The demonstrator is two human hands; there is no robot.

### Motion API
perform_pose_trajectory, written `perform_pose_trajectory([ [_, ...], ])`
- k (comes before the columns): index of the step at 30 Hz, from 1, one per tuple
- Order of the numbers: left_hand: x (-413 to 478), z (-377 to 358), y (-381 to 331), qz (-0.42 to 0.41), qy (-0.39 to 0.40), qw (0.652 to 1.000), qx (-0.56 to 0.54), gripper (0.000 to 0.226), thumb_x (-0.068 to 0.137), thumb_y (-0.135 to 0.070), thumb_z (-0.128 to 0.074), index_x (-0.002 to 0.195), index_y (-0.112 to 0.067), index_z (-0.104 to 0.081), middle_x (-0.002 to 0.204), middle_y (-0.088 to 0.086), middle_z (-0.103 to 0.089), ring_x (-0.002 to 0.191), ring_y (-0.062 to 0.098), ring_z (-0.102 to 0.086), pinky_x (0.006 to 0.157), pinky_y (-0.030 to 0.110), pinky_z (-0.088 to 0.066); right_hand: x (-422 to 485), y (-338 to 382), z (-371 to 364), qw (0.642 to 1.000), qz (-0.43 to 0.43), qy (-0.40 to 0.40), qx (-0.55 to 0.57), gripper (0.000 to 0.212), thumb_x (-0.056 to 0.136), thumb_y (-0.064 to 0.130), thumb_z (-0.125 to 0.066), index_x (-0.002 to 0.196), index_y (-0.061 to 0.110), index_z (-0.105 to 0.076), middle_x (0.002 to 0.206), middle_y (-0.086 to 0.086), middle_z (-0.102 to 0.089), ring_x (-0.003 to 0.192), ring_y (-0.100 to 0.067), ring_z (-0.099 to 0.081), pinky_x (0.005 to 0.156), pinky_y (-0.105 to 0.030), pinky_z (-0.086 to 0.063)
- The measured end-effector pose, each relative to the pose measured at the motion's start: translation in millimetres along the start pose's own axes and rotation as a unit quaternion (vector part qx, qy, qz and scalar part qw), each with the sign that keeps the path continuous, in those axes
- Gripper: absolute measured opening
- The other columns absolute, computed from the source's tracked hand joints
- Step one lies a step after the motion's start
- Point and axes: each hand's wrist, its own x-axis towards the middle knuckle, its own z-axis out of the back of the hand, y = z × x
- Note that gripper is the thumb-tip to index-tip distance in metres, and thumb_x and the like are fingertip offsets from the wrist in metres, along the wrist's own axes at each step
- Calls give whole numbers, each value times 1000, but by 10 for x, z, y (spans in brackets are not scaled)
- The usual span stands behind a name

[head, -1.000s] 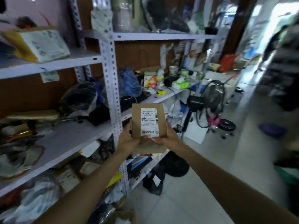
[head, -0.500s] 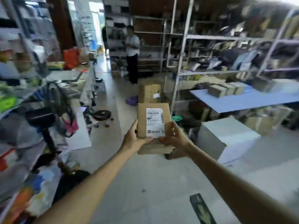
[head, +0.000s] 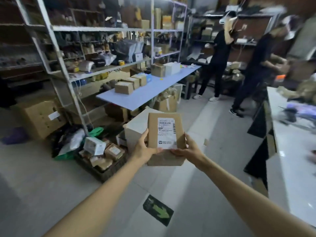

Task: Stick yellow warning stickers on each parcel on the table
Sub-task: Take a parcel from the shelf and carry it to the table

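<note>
I hold a brown cardboard parcel (head: 153,134) with a white shipping label at chest height in front of me. My left hand (head: 144,147) grips its left edge and my right hand (head: 187,148) grips its lower right edge. Ahead stands a light blue table (head: 145,95) with several brown parcels (head: 124,87) in a row along its left side and more boxes (head: 158,70) at its far end. A small yellow speck (head: 161,79) lies on the tabletop. No yellow sticker shows on the parcel I hold.
Metal shelving (head: 68,72) full of goods runs along the left. Boxes (head: 39,117) and a crate of small packages (head: 102,156) crowd the floor by it. Two people in black (head: 217,65) stand at the back right. A white counter (head: 290,159) lines the right side.
My view has swung right from the left shelving, past the aisle, to the blue table. The parcel stays held in both hands the whole time.
</note>
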Motion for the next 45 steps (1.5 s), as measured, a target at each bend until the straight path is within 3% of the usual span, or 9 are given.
perform_pose_trajectory([
  [2, 331, -139, -56, -10, 41, 999, -5, 96, 72, -9, -82, 150, -18, -27, 134, 3, -50, 110, 9, -43, 87, 17, -35, 132, -32, 152, 999, 3, -38, -6, 68, 72, 1, -79, 129, 17, -46, 112, 5, -65, 101, -11, -63, 82, -22, -54],
  [5, 769, -319, -207, -32, 89, 996, 5, 95, 70, -9, -83, 149, -20, -30, 133, 1, -52, 108, 9, -46, 88, 22, -40, 341, -42, 382, 996, 7, -93, -5, 77, 62, 17, -82, 131, 17, -45, 122, -2, -63, 112, -18, -60, 94, -32, -52],
  [9, 1317, -625, -378, -55, 140, 988, 13, 100, 66, -14, -86, 148, -24, -30, 139, 1, -52, 119, 17, -51, 103, 36, -45, 579, -6, 745, 990, 6, -137, -14, 80, 62, 25, -82, 133, 24, -43, 124, 3, -63, 114, -14, -60, 94, -31, -51],
  [19, 2499, -2131, -806, -84, 228, 970, 20, 103, 68, -16, -85, 150, -25, -23, 134, 5, -56, 117, 24, -57, 101, 46, -47, 1226, -358, 2276, 966, -36, -252, -51, 77, 64, 29, -81, 130, 27, -42, 122, 5, -60, 114, -14, -57, 100, -44, -48],
  [23, 2878, -2777, -1011, -89, 237, 968, 1, 104, 68, -14, -85, 150, -27, -23, 132, 7, -57, 116, 24, -57, 100, 45, -49, 1504, -474, 3004, 962, -36, -263, -67, 87, 55, 41, -82, 131, 30, -40, 124, 6, -59, 117, -14, -55, 102, -44, -46],
  [26, 3126, -3190, -1210, -97, 233, 967, 2, 101, 70, -15, -83, 150, -26, -23, 129, 2, -55, 116, 22, -56, 99, 41, -49, 1715, -504, 3522, 963, -39, -256, -71, 77, 62, 31, -83, 128, 28, -43, 120, 7, -61, 113, -13, -57, 101, -44, -47],
  [33, 3877, -4056, -1535, -78, 241, 967, 9, 105, 68, -15, -85, 151, -24, -22, 138, 7, -52, 118, 25, -56, 100, 44, -48, 2300, -677, 4529, 963, -53, -258, -64, 74, 63, 30, -83, 127, 29, -44, 119, 9, -62, 112, -12, -58, 100, -43, -48],
  [41, 5029, -5000, -1765, -84, 248, 965, -4, 101, 71, -12, -83, 151, -24, -23, 141, 6, -49, 120, 24, -54, 101, 41, -48, 3288, -933, 5622, 961, -63, -262, -62, 90, 51, 46, -83, 129, 35, -40, 123, 10, -61, 116, -14, -57, 100, -45, -48],
  [45, 5742, -5433, -1891, -82, 254, 963, -21, 99, 71, -11, -82, 150, -24, -24, 141, 6, -49, 124, 24, -51, 104, 44, -45, 3902, -950, 6156, 958, -62, -269, -75, 78, 62, 32, -84, 126, 33, -40, 123, 8, -61, 116, -14, -57, 102, -44, -46],
])
